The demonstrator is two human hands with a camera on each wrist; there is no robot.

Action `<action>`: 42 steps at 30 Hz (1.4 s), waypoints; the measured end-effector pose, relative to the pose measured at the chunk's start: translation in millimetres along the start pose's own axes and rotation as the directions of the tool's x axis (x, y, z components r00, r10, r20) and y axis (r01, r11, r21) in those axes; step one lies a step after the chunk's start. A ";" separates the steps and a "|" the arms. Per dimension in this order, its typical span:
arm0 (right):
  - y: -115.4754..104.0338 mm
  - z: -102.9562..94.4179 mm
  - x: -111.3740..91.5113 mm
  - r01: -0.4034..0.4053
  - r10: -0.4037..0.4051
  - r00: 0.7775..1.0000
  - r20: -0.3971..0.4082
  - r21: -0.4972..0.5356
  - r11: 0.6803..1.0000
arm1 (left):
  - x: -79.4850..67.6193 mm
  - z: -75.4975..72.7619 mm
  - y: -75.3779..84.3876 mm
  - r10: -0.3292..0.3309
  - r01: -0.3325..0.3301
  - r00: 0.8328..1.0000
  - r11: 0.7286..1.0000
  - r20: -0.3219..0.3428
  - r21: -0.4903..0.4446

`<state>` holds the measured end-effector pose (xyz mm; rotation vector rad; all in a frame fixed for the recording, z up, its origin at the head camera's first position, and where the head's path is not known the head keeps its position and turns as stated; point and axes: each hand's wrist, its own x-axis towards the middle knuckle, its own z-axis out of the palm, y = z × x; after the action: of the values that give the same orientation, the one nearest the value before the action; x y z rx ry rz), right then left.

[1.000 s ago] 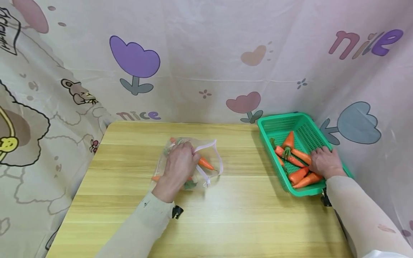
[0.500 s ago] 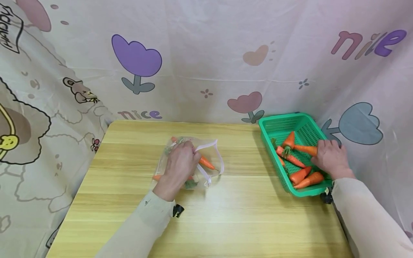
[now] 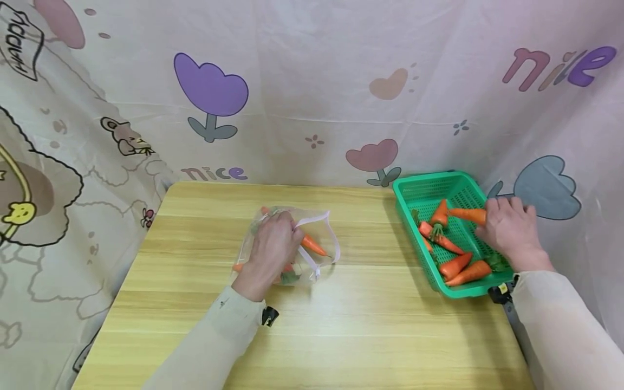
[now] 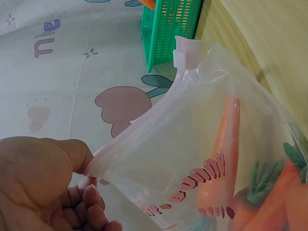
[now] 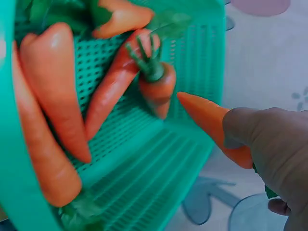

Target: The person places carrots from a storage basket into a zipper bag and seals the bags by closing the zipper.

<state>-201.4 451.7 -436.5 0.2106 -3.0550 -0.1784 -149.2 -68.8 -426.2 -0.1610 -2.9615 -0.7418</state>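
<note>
My left hand (image 3: 274, 241) pinches the edge of a clear zip bag (image 4: 159, 144) between thumb and fingers, close to its pale pink zip. Inside the bag lie several carrots (image 4: 226, 154), some with green tops. At the right, my right hand (image 3: 514, 230) holds a carrot (image 5: 207, 118) over the far right side of a green basket (image 3: 407, 214). That carrot's tip points left, and a bit of green shows beneath my palm in the right wrist view. Several other carrots (image 5: 55, 86) lie in the basket.
The wooden table (image 3: 370, 325) carries both the bag and the basket. A patterned cloth (image 3: 302, 65) hangs behind the table and along both sides. The basket's right wall stands close to the cloth.
My right hand has picked a carrot up from among the others and moved right and upward with it. My left hand keeps its pinch on the bag.
</note>
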 end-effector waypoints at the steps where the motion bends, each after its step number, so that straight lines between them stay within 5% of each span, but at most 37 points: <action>1: -1.9 -2.7 -0.5 -0.001 0.001 1.000 -0.004 0.001 1.000 | -0.4 -0.1 0.5 0.002 -0.002 1.000 1.000 -0.001 -0.003; 11: -36.0 -30.3 -13.0 0.029 -0.017 0.990 -0.143 0.085 0.996 | 0.5 -1.8 2.6 0.015 -0.015 1.000 1.000 0.002 -0.013; 16: -62.4 -42.7 -13.9 0.106 -0.061 0.963 -0.262 0.161 0.981 | 0.6 -3.7 1.6 0.018 -0.018 1.000 1.000 0.001 -0.011; 23: -108.7 -45.1 -6.5 0.326 -0.240 0.882 -0.406 0.158 0.932 | 2.3 -6.9 -3.5 -0.003 0.003 1.000 1.000 0.012 -0.007; 37: -212.0 -41.8 1.1 0.626 -0.527 0.686 -0.502 0.039 0.778 | 1.3 -16.5 -1.1 -0.038 0.037 0.999 0.999 0.024 0.023; 42: -240.4 -39.0 -0.6 0.672 -0.577 0.650 -0.495 0.021 0.740 | 0.0 -18.7 0.0 -0.032 0.032 0.999 0.999 0.028 0.020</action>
<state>-165.9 211.0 -426.9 1.1592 -2.3849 0.1423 -148.1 -77.7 -409.8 -0.1242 -3.0034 -0.7201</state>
